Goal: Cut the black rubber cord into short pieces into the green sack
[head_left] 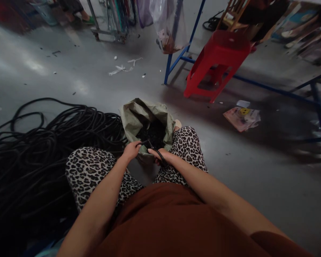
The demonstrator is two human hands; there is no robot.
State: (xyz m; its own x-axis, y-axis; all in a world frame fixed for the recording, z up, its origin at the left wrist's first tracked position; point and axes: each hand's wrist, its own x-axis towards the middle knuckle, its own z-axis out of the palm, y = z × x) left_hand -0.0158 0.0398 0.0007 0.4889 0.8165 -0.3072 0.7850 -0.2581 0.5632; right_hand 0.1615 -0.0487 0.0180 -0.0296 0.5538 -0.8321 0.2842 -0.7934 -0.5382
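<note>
Over the mouth of an open green woven sack (128, 119), my left hand (132, 150) pinches a black cord (143, 142). My right hand (160, 155) is closed around dark-handled scissors (160, 156), whose blades point up and left at the cord. Small black pieces (156, 132) lie inside the sack, which stands between my knees. A big heap of black cord (59, 132) spreads over the floor left of the sack, reaching close to its side.
A red plastic stool (216, 64) stands ahead to the right, beside a blue metal frame (173, 67). A plastic bag (168, 28) hangs from the frame. White scraps (120, 69) and a printed packet (240, 117) lie on the floor. Another person's foot (88, 19) shows at the upper left.
</note>
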